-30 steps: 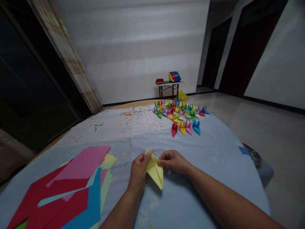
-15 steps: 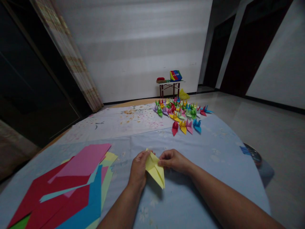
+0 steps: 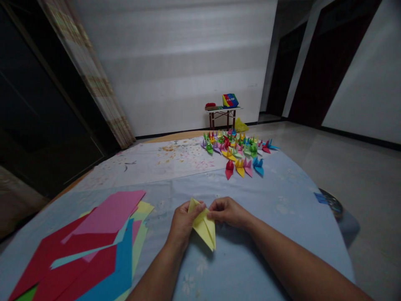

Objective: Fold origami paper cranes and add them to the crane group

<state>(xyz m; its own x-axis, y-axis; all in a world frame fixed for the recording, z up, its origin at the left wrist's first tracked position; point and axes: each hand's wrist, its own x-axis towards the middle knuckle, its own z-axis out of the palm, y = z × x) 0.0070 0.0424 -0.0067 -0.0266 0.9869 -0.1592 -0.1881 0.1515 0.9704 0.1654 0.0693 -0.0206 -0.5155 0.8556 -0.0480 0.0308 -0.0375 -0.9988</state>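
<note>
A folded piece of yellow paper [image 3: 205, 230], pointed at its lower end and at its top, is held between my hands just above the blue cloth. My left hand [image 3: 184, 219] grips its left side, with the thumb lying across the front face. At the right edge, my right hand [image 3: 228, 212] pinches the paper between thumb and curled fingers. The fingers behind the sheet are hidden. Beyond my hands stand several folded paper cranes [image 3: 229, 170] in red, yellow, pink, blue and other colours.
Loose coloured paper sheets [image 3: 109, 213] lie overlapping on the left of the round table, which a flowered tablecloth [image 3: 275, 251] covers. Past its far edge, a small folding table [image 3: 224, 110] carries a colourful box [image 3: 230, 100]. A stool [image 3: 333, 205] stands beyond the right edge.
My left thumb has slid right and down across the front of the yellow paper, which shows its top point more fully now. My right hand keeps its pinch in nearly the same place.
</note>
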